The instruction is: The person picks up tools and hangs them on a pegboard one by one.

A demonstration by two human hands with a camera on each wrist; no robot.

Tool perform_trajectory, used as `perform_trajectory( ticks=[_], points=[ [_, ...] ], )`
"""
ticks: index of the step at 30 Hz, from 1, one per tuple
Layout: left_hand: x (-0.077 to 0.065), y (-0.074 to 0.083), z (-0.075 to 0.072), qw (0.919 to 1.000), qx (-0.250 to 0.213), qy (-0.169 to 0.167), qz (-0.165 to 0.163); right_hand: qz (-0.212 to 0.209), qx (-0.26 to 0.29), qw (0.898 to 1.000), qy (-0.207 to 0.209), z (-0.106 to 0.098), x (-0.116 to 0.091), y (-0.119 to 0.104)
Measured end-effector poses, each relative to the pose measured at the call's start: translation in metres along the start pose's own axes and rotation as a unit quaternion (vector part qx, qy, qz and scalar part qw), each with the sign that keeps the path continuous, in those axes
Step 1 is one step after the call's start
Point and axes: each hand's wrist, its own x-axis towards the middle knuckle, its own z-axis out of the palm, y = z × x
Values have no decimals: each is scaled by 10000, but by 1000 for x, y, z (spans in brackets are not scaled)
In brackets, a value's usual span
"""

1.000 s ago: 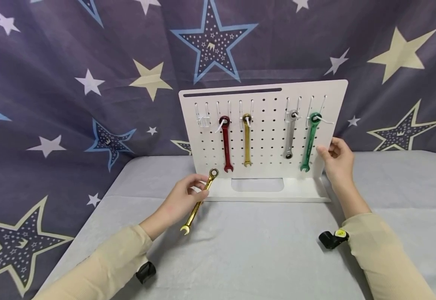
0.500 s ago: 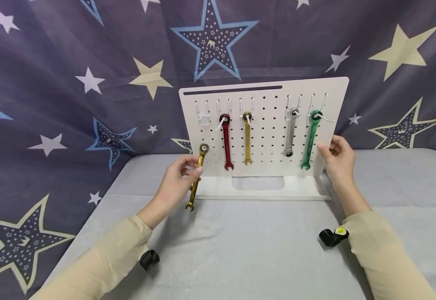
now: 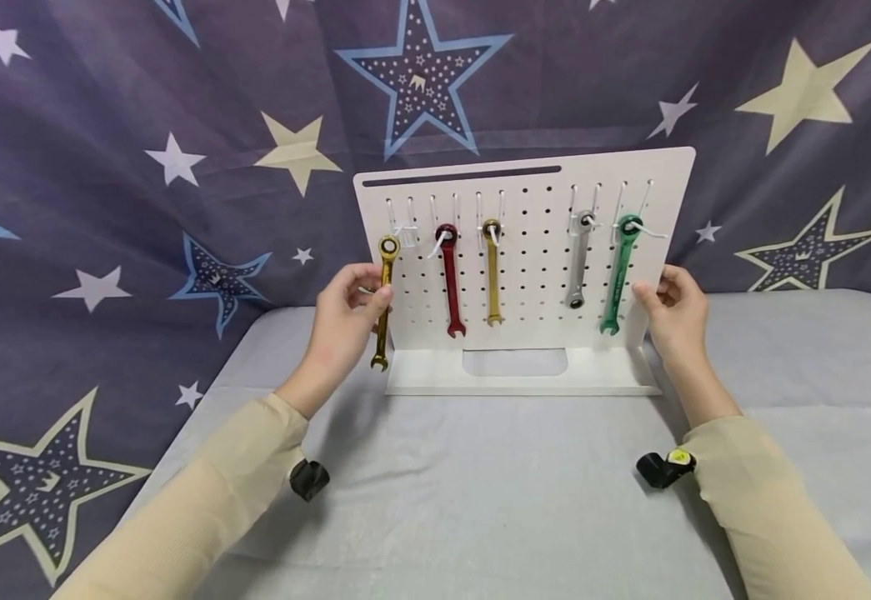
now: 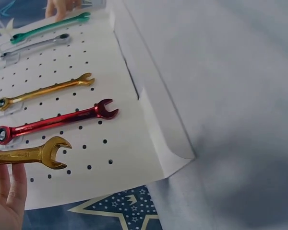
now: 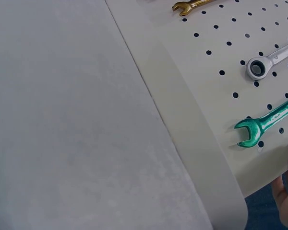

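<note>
My left hand [image 3: 341, 325] pinches a shiny gold combination wrench [image 3: 382, 321] by its shaft, ring end up and open end down. The ring sits just below and left of the leftmost white hook [image 3: 407, 236] on the white pegboard [image 3: 533, 292]. In the left wrist view the wrench's open jaw [image 4: 53, 152] overlaps the board's lower left. My right hand [image 3: 678, 321] holds the board's right edge, thumb on the front, close to the hanging green wrench [image 3: 619, 279].
A red wrench [image 3: 451, 283], a second gold wrench [image 3: 493, 279] and a silver wrench [image 3: 579, 265] also hang from hooks. The board's base [image 3: 435, 379] rests on a grey cloth-covered table [image 3: 495, 492]. A star-patterned curtain [image 3: 240, 100] hangs behind.
My left hand has lifted the gold wrench up and slightly left, from near the board's base to just beneath the leftmost hook, turning it nearly vertical. My right hand stays at the board's edge.
</note>
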Motion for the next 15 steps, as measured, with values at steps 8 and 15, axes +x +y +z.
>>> perform_trajectory(
  ticks=[8, 15],
  points=[
    [10, 1, 6, 9991, -323, 259, 92, -50, 59, 10000, 22, 1, 1, -1],
    [14, -5, 13, 9983, -427, 379, 66, -93, 116, 9999, 54, 1, 0, 0]
  ],
)
